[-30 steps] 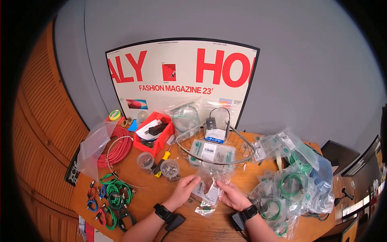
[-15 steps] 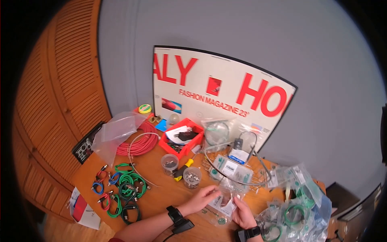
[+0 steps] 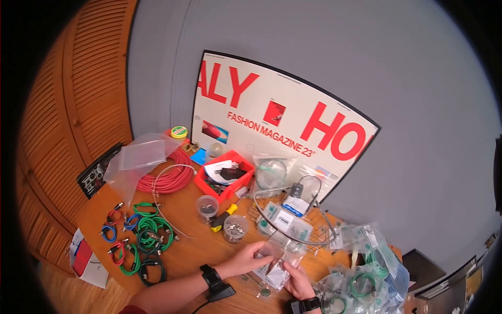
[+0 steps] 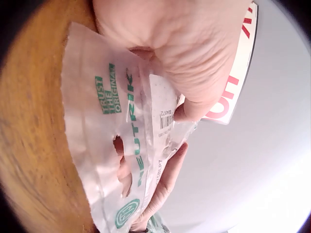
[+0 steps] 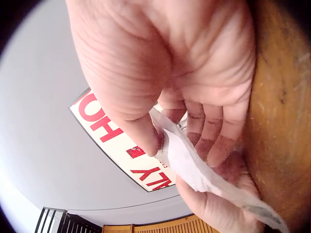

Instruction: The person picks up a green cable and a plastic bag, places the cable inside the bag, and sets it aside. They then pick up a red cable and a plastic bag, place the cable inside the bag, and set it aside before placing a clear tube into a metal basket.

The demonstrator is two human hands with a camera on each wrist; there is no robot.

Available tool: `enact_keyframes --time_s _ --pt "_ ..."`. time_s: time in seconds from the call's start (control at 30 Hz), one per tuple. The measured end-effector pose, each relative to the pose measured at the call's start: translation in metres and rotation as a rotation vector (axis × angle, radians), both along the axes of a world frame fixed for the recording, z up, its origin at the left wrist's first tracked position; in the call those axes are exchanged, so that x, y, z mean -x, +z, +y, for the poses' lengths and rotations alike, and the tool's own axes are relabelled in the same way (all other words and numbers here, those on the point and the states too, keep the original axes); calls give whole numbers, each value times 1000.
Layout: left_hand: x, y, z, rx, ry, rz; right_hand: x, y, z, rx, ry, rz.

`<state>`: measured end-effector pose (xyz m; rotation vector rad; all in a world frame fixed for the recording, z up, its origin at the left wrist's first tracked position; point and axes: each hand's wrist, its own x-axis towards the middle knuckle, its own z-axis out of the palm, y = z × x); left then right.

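Both hands have hold of a clear plastic bag (image 3: pixel 282 269) printed in green with NEUTRIK, held low over the front of the wooden table. A white label (image 4: pixel 163 99) with a barcode lies inside it. My left hand (image 3: pixel 250 260) pinches the bag near its upper left edge, the thumb against the label side. At the opposite edge my right hand (image 3: pixel 299 282) grips it between thumb and fingers. In the right wrist view the bag (image 5: pixel 187 165) appears almost edge-on, with the remaining fingers of that hand curled behind it. Other contents of the bag are hidden.
Two clear cups (image 3: pixel 235 228) of small metal parts stand beside a yellow-and-black screwdriver (image 3: pixel 225 218). Behind are a red bin (image 3: pixel 225 189) and a wire rack (image 3: pixel 319 238). Short coloured cables (image 3: pixel 149 234) lie left, a red coil (image 3: pixel 167 178) farther back, bagged green cables (image 3: pixel 361 285) right.
The head view has swung left and tilted. Both hands keep hold of the bag, and the left fingers have shifted over its upper left edge.
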<state>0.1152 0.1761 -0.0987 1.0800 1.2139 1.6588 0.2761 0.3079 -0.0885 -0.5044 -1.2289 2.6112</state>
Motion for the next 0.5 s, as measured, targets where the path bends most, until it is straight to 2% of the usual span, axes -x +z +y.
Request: enact_keyframes --time_s 0.1,0.17,0.23,0.33,0.4,0.5 --pt "-1 -11 6 -107 100 58 0 2 -1 -27 10 -6" --pt "-3 -2 3 -102 95 81 -1 -3 1 -33 25 -8" --pt "-6 6 0 -99 93 102 -3 -8 6 -9 118 33" --pt "-6 10 -1 -66 92 113 -3 -7 6 -53 142 51" --pt "-5 11 0 -41 154 189 -1 -1 2 -55 121 40" --pt "-3 13 -2 4 115 189 1 0 0 -53 114 33"
